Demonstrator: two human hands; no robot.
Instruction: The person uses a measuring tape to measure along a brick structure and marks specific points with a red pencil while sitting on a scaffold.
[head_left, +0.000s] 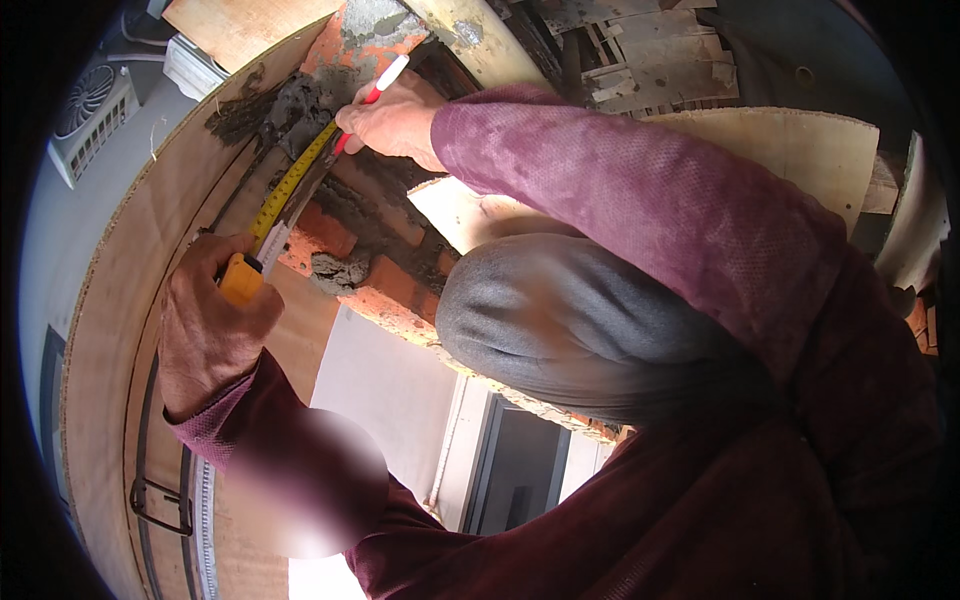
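My left hand (215, 320) grips a yellow tape measure (240, 282), its yellow blade (285, 195) drawn out diagonally up to my right hand (385, 125). That right hand is closed on a red-and-white pen or marker (387, 78) at the blade's far part, beside mortar-smeared brickwork (390, 290). Along the blade runs a narrow pale strip (281, 230). Grey wet mortar (300, 110) lies just left of the pen, against a curved-looking plywood board (120, 330). Where the tape's end hook sits is unclear.
A bar clamp (160, 505) is on the board's lower part. Air-conditioner units (92, 125) stand at upper left, plywood pieces (760, 150) and a pale post (485, 45) at upper right. Grey cloth (580, 330) fills the centre right; a window (515, 470) shows below.
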